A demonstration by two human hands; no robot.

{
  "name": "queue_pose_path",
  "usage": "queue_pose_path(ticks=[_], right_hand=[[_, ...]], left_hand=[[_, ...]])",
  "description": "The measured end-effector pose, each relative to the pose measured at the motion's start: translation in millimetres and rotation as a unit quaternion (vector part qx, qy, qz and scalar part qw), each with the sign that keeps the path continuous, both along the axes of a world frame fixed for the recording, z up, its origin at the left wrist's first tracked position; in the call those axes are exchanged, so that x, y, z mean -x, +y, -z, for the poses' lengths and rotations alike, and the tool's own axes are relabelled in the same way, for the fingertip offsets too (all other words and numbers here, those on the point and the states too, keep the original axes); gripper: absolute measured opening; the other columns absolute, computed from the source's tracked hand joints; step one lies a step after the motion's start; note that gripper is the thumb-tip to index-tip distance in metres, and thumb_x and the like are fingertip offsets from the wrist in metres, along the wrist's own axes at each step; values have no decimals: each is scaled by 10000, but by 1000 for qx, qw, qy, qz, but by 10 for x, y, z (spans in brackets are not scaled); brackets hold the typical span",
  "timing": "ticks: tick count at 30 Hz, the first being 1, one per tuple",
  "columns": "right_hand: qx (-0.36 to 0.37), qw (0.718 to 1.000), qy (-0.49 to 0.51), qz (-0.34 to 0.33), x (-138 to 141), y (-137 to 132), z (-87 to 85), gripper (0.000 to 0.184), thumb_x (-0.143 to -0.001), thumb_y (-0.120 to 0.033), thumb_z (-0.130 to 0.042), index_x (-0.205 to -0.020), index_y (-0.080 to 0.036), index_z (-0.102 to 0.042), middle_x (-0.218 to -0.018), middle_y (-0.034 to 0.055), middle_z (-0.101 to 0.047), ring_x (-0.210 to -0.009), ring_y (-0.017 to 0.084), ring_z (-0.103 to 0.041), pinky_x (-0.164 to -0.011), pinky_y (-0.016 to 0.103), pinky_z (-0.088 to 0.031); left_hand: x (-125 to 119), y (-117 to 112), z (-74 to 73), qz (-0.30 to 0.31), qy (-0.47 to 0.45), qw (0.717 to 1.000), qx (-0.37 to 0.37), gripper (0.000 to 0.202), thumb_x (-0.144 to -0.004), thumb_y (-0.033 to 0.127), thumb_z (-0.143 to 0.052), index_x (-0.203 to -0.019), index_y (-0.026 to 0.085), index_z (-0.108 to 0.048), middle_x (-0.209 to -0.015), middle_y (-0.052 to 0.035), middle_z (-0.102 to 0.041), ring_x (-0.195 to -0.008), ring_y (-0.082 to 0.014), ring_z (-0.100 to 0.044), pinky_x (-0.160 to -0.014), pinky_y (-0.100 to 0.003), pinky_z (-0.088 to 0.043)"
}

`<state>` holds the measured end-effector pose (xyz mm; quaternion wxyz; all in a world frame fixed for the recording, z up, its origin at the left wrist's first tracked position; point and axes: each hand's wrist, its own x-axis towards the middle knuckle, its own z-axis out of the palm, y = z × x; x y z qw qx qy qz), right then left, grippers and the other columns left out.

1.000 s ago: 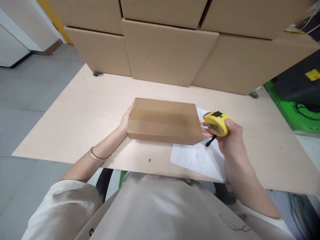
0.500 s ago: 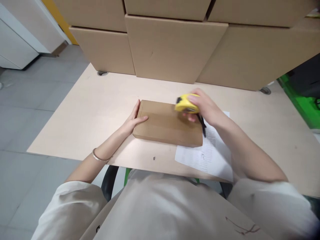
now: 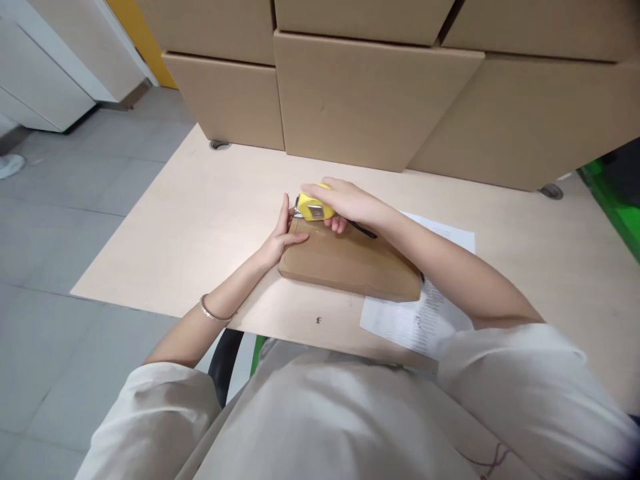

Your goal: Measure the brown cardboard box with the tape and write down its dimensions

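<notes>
A flat brown cardboard box (image 3: 350, 263) lies on the table in front of me, its right end over a printed paper sheet (image 3: 400, 327). My left hand (image 3: 281, 241) grips the box's left end, thumb on the top face and fingers along the side. In my right hand (image 3: 345, 200) is a yellow tape measure (image 3: 315, 205), held above the box's far left corner. Its metal tip end is close to my left fingertips; whether they touch it I cannot tell. A black wrist strap (image 3: 363, 230) trails from the tape measure across the box.
Large cardboard boxes (image 3: 370, 100) are stacked along the back of the pale table (image 3: 160, 233). Two cable holes show at the table's back, near the stack. Grey floor tiles (image 3: 90, 233) lie to the left, and something green (image 3: 615, 207) stands at the far right.
My right hand has carried the tape measure left, from above the box's right part to its far left corner. My left hand keeps its hold on the box. The view has shifted slightly.
</notes>
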<state>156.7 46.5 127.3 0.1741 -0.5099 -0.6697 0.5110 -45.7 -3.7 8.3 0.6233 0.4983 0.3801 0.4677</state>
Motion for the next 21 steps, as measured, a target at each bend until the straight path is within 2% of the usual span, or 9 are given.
queue_pose_path(ticks=[3, 6, 9, 11, 14, 18, 21], right_hand=[[15, 998, 34, 52, -503, -110, 74, 523, -991, -753, -732, -948, -252, -586, -632, 44, -688, -417, 180, -604, -357, 288, -474], [19, 993, 41, 113, -1151, -255, 135, 444, -1001, -644, -747, -867, -250, -589, -612, 54, -696, -394, 164, -579, -357, 272, -456], [1, 988, 44, 151, -1753, -416, 188, 433, -1003, -638, -698, -819, -257, -609, -587, 41, -698, -368, 152, -524, -364, 287, -435], [-3, 985, 39, 168, -2032, -517, 231, 439, -982, -651, -703, -795, -265, -613, -584, 34, -698, -367, 159, -517, -371, 304, -416], [-5, 982, 51, 181, -2231, -610, 315, 457, -945, -674, -720, -772, -268, -602, -584, 37, -696, -354, 179, -519, -374, 324, -390], [-13, 977, 75, 198, -2231, -596, 411, 421, -944, -637, -729, -803, -262, -599, -587, 46, -701, -377, 183, -536, -392, 314, -401], [-13, 976, 81, 203, -2169, -550, 428, 422, -937, -640, -712, -801, -260, -588, -560, 45, -681, -377, 173, -531, -393, 303, -404]], left_hand=[[-1, -45, -77, -21, 6, 999, 44, 1399, -768, 341, -900, -1862, 397, -30, -1848, -64, -421, -1705, -429, -404, -1426, -581, -263], [4, -65, -114, -9, -1, 998, 63, 1387, -770, 335, -895, -1854, 456, -39, -1897, -25, -342, -1724, -451, -365, -1423, -615, -270], [27, -66, -135, -16, 48, 997, 54, 1288, -790, 332, -870, -1852, 456, -151, -1936, 24, -250, -1791, -438, -185, -1462, -603, -116], [44, -67, -156, -23, 92, 995, 36, 1228, -796, 327, -852, -1849, 416, -226, -1948, 39, -217, -1816, -415, -44, -1470, -562, 3], [58, -73, -193, -23, 125, 992, 18, 1188, -815, 328, -823, -1851, 379, -243, -1959, 45, -180, -1819, -401, 57, -1462, -546, 69], [67, -79, -199, -16, 115, 992, 47, 1237, -818, 343, -837, -1859, 405, -173, -1969, 43, -120, -1815, -428, -25, -1468, -580, 0], [76, -77, -177, -16, 104, 993, 56, 1212, -828, 361, -852, -1847, 451, -202, -1964, 64, -142, -1816, -428, -16, -1470, -581, -18]])
